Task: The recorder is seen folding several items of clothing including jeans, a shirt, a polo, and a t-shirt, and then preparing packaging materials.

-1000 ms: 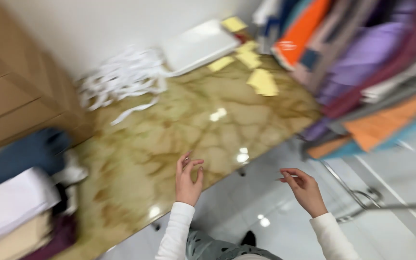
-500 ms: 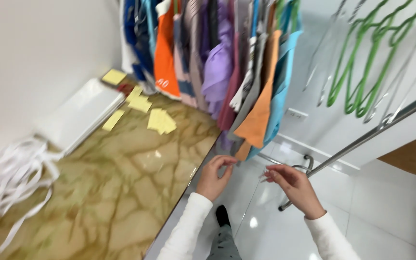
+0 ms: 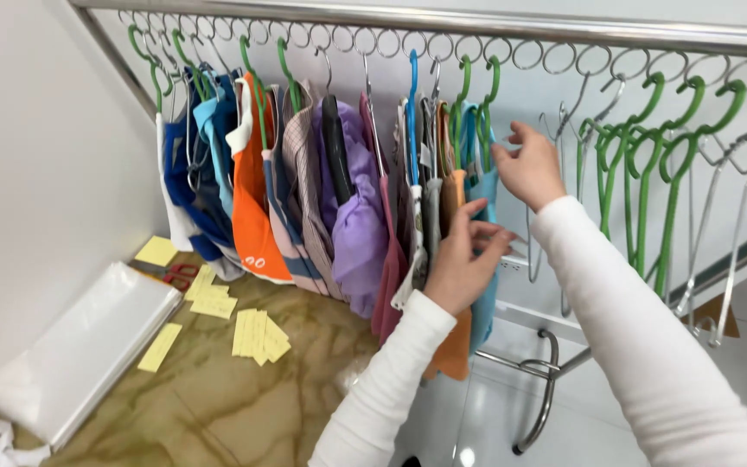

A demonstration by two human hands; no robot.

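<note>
light blue cloth of a hanging garment (image 3: 482,195) is pinched near its top by the right hand (image 3: 529,166); lower on it the left hand (image 3: 460,264) is spread open against the fabric. the garment hangs under the metal rail (image 3: 443,22), with empty green hangers (image 3: 650,173) beside it.

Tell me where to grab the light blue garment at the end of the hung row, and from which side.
Grip the light blue garment high, just under its green hanger, coming from the open right side. Clothes press against its left, while only empty hangers hang to its right. The right hand is already there; the left hand steadies lower.
</note>
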